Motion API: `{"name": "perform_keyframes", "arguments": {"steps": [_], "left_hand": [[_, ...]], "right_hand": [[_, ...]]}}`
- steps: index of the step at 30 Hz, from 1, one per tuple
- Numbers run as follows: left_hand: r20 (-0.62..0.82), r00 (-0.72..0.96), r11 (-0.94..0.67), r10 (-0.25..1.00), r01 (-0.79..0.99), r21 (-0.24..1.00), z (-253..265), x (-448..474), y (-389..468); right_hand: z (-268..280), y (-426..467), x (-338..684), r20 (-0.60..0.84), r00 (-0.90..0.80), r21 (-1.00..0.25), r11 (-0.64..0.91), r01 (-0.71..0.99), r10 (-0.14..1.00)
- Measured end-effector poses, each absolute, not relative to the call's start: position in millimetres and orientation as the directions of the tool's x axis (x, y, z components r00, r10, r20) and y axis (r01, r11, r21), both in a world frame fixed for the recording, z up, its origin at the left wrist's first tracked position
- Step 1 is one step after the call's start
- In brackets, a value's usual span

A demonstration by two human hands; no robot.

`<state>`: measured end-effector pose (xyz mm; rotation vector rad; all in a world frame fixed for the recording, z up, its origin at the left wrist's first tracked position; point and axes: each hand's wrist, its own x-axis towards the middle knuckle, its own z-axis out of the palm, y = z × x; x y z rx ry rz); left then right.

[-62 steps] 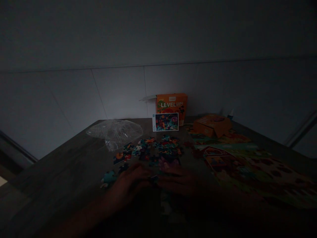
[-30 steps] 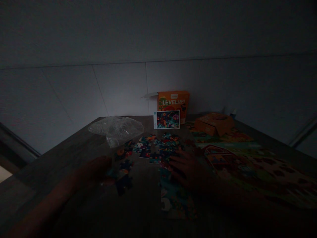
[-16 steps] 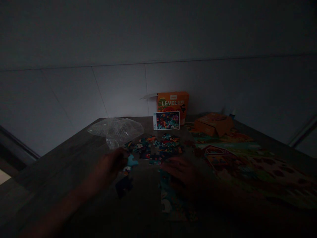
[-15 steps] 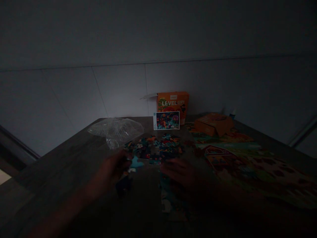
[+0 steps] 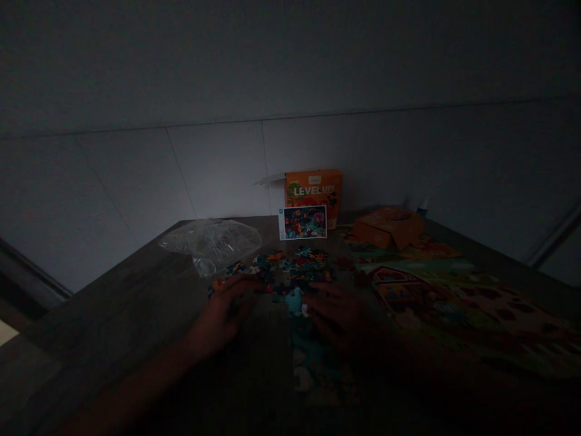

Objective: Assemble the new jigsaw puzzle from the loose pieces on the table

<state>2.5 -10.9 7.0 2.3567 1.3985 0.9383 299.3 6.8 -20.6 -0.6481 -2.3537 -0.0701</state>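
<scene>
The scene is very dark. My left hand (image 5: 222, 315) reaches over the left side of a pile of loose jigsaw pieces (image 5: 261, 264), fingers apart and slightly curved, with nothing visible in them. A light-blue puzzle piece (image 5: 295, 299) lies at the fingertips of my right hand (image 5: 333, 310), which appears to grip its right edge; the thumb is hard to make out. Below it, a joined strip of puzzle (image 5: 313, 369) runs toward me, partly covered by the right hand. Behind the pile stands a picture card (image 5: 303, 223) showing a colourful dark scene.
An orange "LEVEL UP!" box (image 5: 313, 188) stands open behind the card. A crumpled clear plastic bag (image 5: 218, 239) lies left. On the right are a finished farm-like puzzle (image 5: 454, 303), an orange box (image 5: 389, 227) and a small bottle (image 5: 423, 209). A wall closes the back.
The light-blue piece has gone from my left hand to beside my right fingertips. My left hand has let go and moved slightly right over the pile. My right hand has barely moved.
</scene>
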Motion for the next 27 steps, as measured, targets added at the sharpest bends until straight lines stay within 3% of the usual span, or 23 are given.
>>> {"name": "perform_keyframes", "arguments": {"steps": [4,6,13,21,27], "left_hand": [[0.411,0.183,-0.35,0.893,0.856,0.381,0.4,-17.2,32.7],[0.416,0.204,-0.346,0.886,0.888,0.301,-4.0,-20.3,53.2],[0.342,0.341,-0.444,0.875,0.848,0.289,-21.4,-16.9,80.8],[0.339,0.211,-0.367,0.917,0.781,0.506,-16.2,-19.0,77.2],[0.228,0.029,-0.199,0.973,0.602,0.773,4.1,6.7,49.3]], "right_hand": [[-23.3,13.1,301.3,0.59,-0.544,-0.173,0.752,0.636,0.597],[-24.4,15.3,302.2,0.568,-0.531,-0.162,0.718,0.677,0.629],[-22.9,12.7,302.6,0.472,-0.675,-0.139,0.805,0.577,0.566],[-21.3,11.3,303.1,0.441,-0.684,-0.158,0.8,0.578,0.581],[-21.4,7.7,304.3,0.526,-0.713,-0.123,0.871,0.475,0.463]]}}
